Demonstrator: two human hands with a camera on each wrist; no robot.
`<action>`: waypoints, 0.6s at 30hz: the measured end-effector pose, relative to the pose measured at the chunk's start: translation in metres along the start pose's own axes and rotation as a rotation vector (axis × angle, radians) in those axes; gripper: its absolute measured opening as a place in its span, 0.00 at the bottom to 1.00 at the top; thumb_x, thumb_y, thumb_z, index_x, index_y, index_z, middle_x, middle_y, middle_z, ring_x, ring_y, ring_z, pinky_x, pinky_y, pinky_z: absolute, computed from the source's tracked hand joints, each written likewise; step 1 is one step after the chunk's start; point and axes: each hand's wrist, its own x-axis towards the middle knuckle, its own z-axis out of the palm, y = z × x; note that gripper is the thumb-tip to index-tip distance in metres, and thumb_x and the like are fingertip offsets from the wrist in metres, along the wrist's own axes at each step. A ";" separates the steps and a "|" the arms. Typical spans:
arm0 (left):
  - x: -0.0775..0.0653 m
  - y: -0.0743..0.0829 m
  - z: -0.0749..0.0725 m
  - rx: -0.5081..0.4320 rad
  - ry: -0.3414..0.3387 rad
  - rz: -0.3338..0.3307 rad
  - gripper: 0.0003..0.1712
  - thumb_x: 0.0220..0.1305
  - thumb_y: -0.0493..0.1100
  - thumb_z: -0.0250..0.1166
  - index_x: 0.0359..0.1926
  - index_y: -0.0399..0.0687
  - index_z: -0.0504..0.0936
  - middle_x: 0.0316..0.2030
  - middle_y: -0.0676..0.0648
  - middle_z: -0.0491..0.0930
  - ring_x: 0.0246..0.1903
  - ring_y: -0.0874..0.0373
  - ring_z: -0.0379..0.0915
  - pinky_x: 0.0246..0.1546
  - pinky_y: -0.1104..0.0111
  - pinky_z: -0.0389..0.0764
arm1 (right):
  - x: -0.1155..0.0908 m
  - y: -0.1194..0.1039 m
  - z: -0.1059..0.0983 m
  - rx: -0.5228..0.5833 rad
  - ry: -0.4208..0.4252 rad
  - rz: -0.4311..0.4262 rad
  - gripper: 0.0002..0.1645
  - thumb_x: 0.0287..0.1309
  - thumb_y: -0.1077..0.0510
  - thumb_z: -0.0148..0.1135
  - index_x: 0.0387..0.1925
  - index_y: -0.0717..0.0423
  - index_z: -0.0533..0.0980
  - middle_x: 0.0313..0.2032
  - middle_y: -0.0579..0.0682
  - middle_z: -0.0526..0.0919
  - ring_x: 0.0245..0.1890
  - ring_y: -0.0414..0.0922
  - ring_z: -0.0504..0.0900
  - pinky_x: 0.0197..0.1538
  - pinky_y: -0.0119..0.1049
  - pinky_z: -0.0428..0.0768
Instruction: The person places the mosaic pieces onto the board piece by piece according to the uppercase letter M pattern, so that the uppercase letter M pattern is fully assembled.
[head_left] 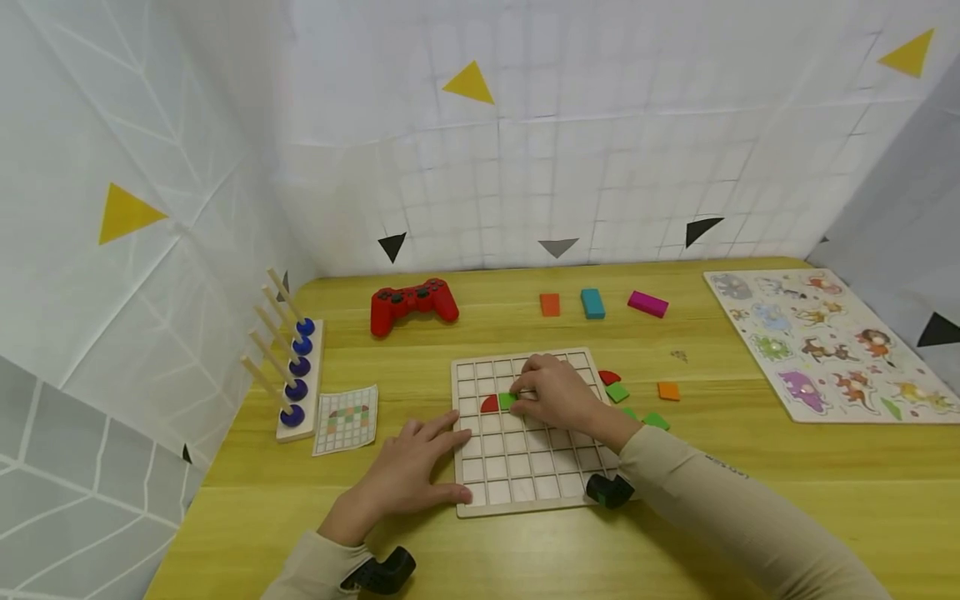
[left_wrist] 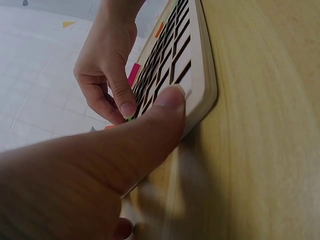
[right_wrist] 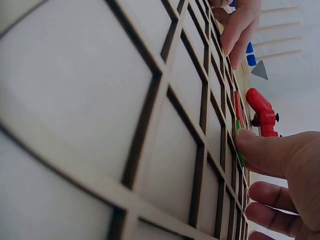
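Observation:
A wooden grid board (head_left: 510,492) lies on the table, with a red quarter-circle tile (head_left: 489,404) in one cell. Beside that red tile is a green square tile (head_left: 507,402), which my right hand (head_left: 558,392) pinches between thumb and fingers. In the right wrist view the thumb (right_wrist: 260,150) presses against the green tile (right_wrist: 240,142). My left hand (head_left: 412,467) rests spread along the board's left edge, its fingertips and thumb on the rim. The left wrist view shows that thumb (left_wrist: 150,125) lying over the board's edge (left_wrist: 204,75).
Right of the board lie a red quarter-circle tile (head_left: 610,377), several green tiles (head_left: 617,392) and an orange square tile (head_left: 669,391). A pattern card (head_left: 347,421) and peg stand (head_left: 318,367) are left. Behind are a red game controller (head_left: 412,304) and coloured blocks (head_left: 592,303); far right, an animal puzzle (head_left: 817,350).

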 end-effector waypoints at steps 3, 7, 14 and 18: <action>0.000 -0.001 0.001 -0.001 0.001 0.002 0.42 0.55 0.68 0.67 0.69 0.60 0.71 0.75 0.49 0.60 0.59 0.47 0.62 0.48 0.49 0.70 | 0.000 -0.001 0.000 0.003 -0.006 0.008 0.12 0.52 0.50 0.74 0.37 0.50 0.87 0.37 0.48 0.82 0.39 0.46 0.76 0.41 0.42 0.73; 0.000 -0.001 0.002 -0.002 0.002 0.001 0.42 0.55 0.69 0.67 0.68 0.61 0.71 0.75 0.49 0.60 0.60 0.47 0.62 0.48 0.49 0.70 | -0.002 -0.001 -0.001 0.000 -0.006 0.006 0.12 0.52 0.50 0.74 0.38 0.49 0.87 0.37 0.48 0.81 0.39 0.45 0.76 0.42 0.41 0.74; 0.000 -0.002 0.000 -0.015 -0.006 0.009 0.43 0.55 0.67 0.68 0.69 0.59 0.70 0.75 0.48 0.59 0.62 0.44 0.62 0.51 0.45 0.70 | -0.030 0.034 -0.023 -0.033 0.090 0.037 0.13 0.51 0.52 0.74 0.39 0.53 0.87 0.36 0.51 0.82 0.35 0.47 0.77 0.38 0.41 0.75; 0.001 -0.002 0.001 -0.023 -0.004 0.014 0.43 0.55 0.67 0.68 0.69 0.58 0.71 0.75 0.48 0.60 0.62 0.43 0.63 0.50 0.45 0.71 | -0.064 0.073 -0.049 -0.048 0.064 0.192 0.14 0.54 0.53 0.72 0.41 0.56 0.87 0.39 0.56 0.82 0.38 0.51 0.78 0.39 0.45 0.76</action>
